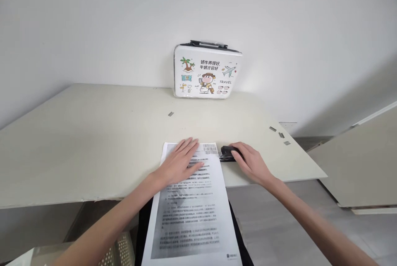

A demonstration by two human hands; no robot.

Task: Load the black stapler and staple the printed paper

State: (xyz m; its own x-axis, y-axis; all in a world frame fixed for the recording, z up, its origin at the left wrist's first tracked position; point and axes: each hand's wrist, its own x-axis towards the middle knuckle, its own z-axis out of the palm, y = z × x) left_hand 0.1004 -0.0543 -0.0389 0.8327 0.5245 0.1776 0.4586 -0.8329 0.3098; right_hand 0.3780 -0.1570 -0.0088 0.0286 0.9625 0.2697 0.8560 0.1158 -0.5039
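Observation:
A printed sheet of paper (pixel 189 216) lies partly on the table and hangs over its front edge toward me. My left hand (pixel 180 162) rests flat on the upper part of the sheet, fingers spread. Beside the sheet's right edge, near its top corner, sits a black stapler (pixel 227 154) on the table. My right hand (pixel 251 160) is closed around the stapler's right end. The stapler's front end meets the paper's right edge; whether the paper is between its jaws cannot be made out.
A white cartoon-printed case (pixel 207 71) stands against the wall at the table's back. Staple strips lie on the tabletop (pixel 124 133), one mid-table (pixel 170 113) and several at right (pixel 281 135). A perforated basket (pixel 124 249) is below left; a pale panel (pixel 369 158) stands right.

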